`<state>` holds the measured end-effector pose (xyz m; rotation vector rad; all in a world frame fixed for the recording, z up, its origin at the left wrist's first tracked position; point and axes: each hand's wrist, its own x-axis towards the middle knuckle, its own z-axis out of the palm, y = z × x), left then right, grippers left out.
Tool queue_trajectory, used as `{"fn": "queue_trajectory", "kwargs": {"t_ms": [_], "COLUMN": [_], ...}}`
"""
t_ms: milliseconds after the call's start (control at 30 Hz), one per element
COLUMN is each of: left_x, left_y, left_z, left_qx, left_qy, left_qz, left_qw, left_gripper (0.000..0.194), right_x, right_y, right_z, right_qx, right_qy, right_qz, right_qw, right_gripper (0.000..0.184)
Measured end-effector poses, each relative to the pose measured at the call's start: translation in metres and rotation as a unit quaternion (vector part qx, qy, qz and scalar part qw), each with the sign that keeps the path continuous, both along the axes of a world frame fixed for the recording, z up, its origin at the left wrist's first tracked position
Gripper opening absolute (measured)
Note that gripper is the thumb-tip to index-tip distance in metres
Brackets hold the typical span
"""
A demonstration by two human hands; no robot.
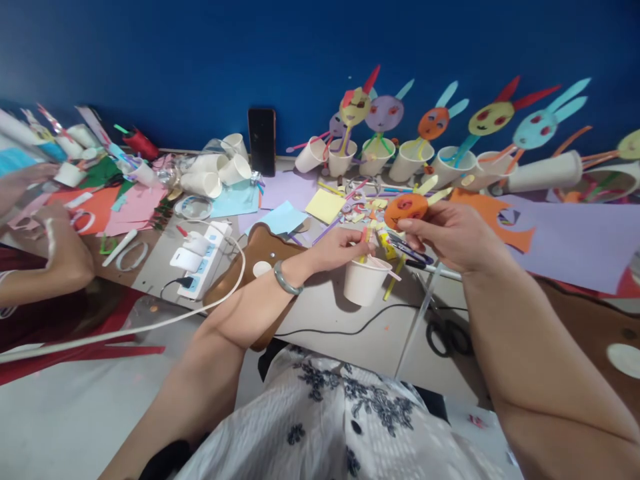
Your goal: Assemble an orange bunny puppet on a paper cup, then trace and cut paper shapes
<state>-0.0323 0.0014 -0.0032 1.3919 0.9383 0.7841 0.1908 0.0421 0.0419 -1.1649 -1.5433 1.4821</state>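
My left hand (341,248) grips the rim of a small white paper cup (364,281) and lifts it just above the table, with thin coloured sticks poking out of it. My right hand (447,235) pinches an orange paper rabbit face (406,209) with pale yellow ears, held a little above and to the right of the cup. A green bangle (286,280) sits on my left wrist. Black scissors (443,327) lie on the table under my right forearm.
A row of finished paper rabbits in cups (415,150) lines the blue wall. A black phone (262,141) leans there. A white power strip (201,257), loose cups (215,175), coloured paper sheets (565,240) and another person's hands (47,240) fill the left side.
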Motion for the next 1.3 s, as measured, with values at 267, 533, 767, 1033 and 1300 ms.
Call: {"fn": "queue_trajectory", "kwargs": {"t_ms": [267, 533, 767, 1033, 1300], "left_x": [0.000, 0.000, 0.001, 0.001, 0.001], "left_y": [0.002, 0.002, 0.001, 0.002, 0.002], "left_z": [-0.008, -0.005, -0.003, -0.005, 0.000], "left_qx": [0.063, 0.056, 0.030, 0.044, 0.021], "left_qy": [0.061, 0.092, 0.089, 0.075, 0.072], "left_qz": [-0.009, -0.028, -0.031, -0.038, -0.029], "left_qw": [0.996, 0.994, 0.995, 0.995, 0.997], "left_gripper": [0.035, 0.047, 0.040, 0.033, 0.034], "right_x": [-0.007, -0.003, 0.002, -0.002, -0.004], "right_y": [-0.013, -0.013, -0.012, -0.013, -0.011], "right_z": [0.004, 0.012, 0.013, 0.012, 0.008], "right_qx": [0.026, 0.063, 0.079, 0.074, 0.028], "right_qy": [-0.076, -0.124, -0.159, -0.094, -0.050], "right_qz": [0.011, 0.047, 0.050, 0.053, 0.007], "right_qw": [0.997, 0.989, 0.983, 0.991, 0.998], "right_gripper": [0.037, 0.041, 0.042, 0.040, 0.036]}}
